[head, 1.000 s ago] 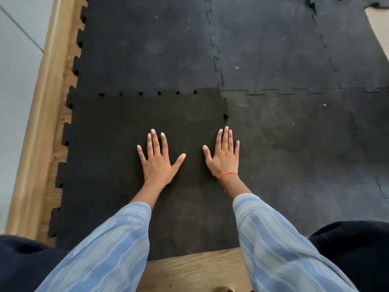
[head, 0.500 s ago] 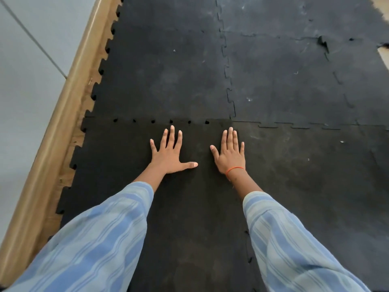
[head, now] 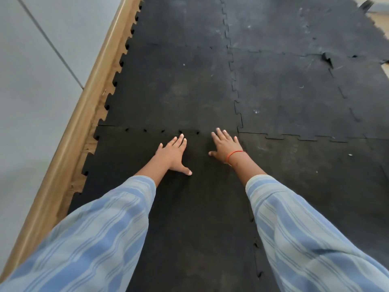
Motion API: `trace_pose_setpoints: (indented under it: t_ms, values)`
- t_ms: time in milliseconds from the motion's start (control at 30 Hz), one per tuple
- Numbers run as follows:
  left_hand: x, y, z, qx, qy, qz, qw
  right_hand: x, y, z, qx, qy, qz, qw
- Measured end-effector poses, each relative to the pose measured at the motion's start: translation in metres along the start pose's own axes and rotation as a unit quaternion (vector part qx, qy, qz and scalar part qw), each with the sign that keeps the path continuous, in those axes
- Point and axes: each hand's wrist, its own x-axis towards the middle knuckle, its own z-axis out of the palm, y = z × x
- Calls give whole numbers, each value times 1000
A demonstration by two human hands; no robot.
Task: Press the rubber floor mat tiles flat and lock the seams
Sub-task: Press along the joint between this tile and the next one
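Black interlocking rubber mat tiles cover the floor. The near tile (head: pixel 189 207) lies under both my hands. My left hand (head: pixel 173 153) rests flat on it, fingers spread, fingertips just short of the far seam (head: pixel 162 130). That seam shows several small dark gaps between its teeth. My right hand (head: pixel 224 145), with an orange thread on its wrist, presses flat beside the left one, its fingertips at the same seam near the corner where the tiles meet (head: pixel 239 129). The far tile (head: pixel 176 87) lies beyond the seam.
A wooden skirting strip (head: pixel 84 106) and a grey wall (head: pixel 31 81) run along the left edge, with bare wood floor showing between the tile teeth. A raised torn tab (head: pixel 326 57) sticks up at the far right seam. More tiles stretch ahead and to the right.
Both hands have slid forward across the near tile, from its middle to the far seam. The view has shifted forward with them.
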Motion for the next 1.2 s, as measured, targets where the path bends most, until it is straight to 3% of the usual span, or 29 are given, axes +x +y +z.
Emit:
trace_pose_setpoints:
  t_ms: [133,467,633,767,833,933,1200]
  values:
    - [-7,-38,-12,27,-49,-32,998,9,-47,-2,-16,-48,-88,995]
    - [5,-46,-10,7,-99,-11,995,25,-70,-5,-40,-139,-23,989]
    - [-4,-53,-7,-39,-41,-2,998,24,-89,-11,-61,-94,4,994]
    - [-26,-108,-5,-60,-10,-94,994,22,-112,-8,-31,-41,-87,995]
    - [-35,-141,-8,-55,-26,-131,990,23,-130,-3,-22,-49,-133,990]
    - [-38,-162,-9,-35,-50,-115,991,32,-147,2,-26,-62,-154,986]
    - [-30,-167,-10,-36,-84,-103,991,41,-168,-15,-108,-121,-103,981]
